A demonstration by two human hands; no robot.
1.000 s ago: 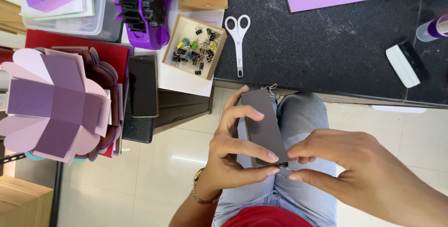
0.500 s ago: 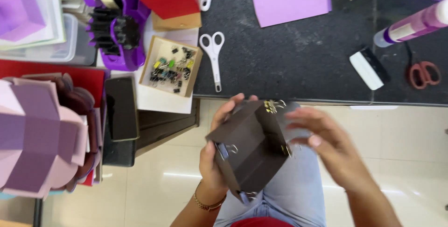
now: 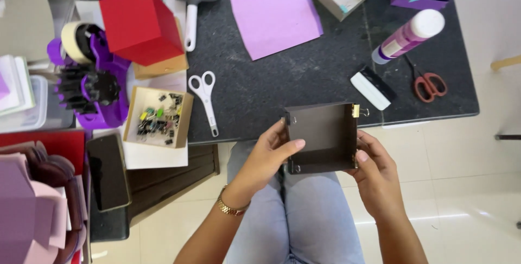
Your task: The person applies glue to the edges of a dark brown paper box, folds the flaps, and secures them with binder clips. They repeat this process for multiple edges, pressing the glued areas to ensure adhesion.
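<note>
Both of my hands hold a small dark brown paper box (image 3: 321, 136) above my lap, open side facing up. My left hand (image 3: 267, 155) grips its left wall, thumb along the near edge. On the right, my right hand (image 3: 372, 169) holds the near right corner. Small binder clips pinch the box's corners, one gold clip (image 3: 356, 111) at the far right corner. The box hangs just in front of the black table's (image 3: 304, 87) near edge.
On the table lie white-handled scissors (image 3: 204, 98), a purple paper sheet (image 3: 275, 15), a glue stick (image 3: 404, 35), red-handled scissors (image 3: 429, 84) and a white eraser-like block (image 3: 370, 88). A tray of binder clips (image 3: 157, 117), a red box (image 3: 140, 24), a tape dispenser (image 3: 92, 79) and a phone (image 3: 107, 170) sit left.
The box has been turned from its closed side to its open side facing up. My view has shifted so that more of the table shows.
</note>
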